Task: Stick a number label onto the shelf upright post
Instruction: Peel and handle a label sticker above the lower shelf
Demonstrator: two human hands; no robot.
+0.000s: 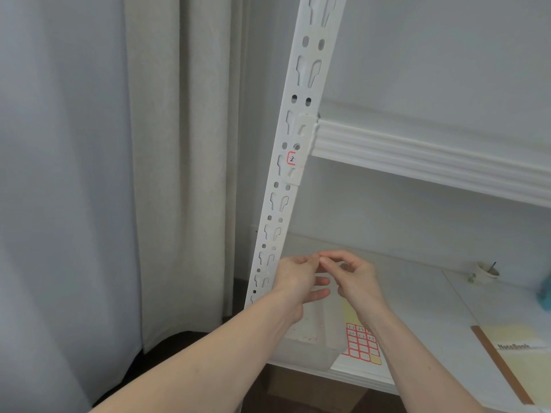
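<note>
A white perforated shelf upright post (293,138) rises through the middle of the view. A red-bordered label with a "2" (291,158) is stuck on it beside the upper shelf beam. Lower down, my left hand (296,281) and my right hand (353,277) meet fingertip to fingertip just right of the post, above the lower shelf. Their thumbs and forefingers pinch something tiny between them; it is too small to make out. A yellow sheet of red-bordered number labels (362,342) lies on the lower shelf under my right wrist.
The upper shelf beam (417,156) runs right from the post. On the lower shelf board (432,308) lie a notebook (515,350) at the right and a small cup (486,272) at the back. A clear plastic box (310,347) sits near the front. Curtains (119,174) hang left.
</note>
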